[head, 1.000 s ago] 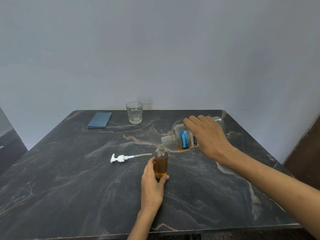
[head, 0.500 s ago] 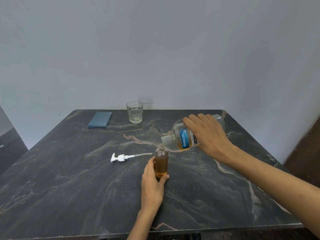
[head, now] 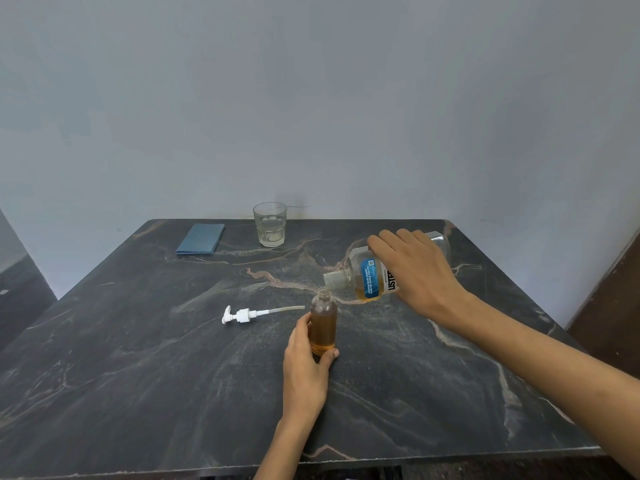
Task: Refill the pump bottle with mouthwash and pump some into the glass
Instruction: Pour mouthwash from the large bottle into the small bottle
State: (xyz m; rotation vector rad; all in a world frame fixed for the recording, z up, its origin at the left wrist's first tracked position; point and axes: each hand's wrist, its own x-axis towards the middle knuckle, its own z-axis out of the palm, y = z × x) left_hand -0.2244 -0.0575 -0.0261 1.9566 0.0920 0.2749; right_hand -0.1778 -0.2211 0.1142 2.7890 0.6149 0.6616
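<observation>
Tilted mouthwash btl (head: 372,278) mouth just above pump btl (head: 323,323) neck

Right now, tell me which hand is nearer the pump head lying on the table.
Left. The left hand grips the small bottle beside the pump head; the right hand tilts the mouthwash bottle farther away.

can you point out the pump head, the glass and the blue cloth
pump head (head: 241,315), head view, on its white collar, lying on the table
glass (head: 270,226), head view, on its clear side wall
blue cloth (head: 201,239), head view, on the middle of its flat top
</observation>
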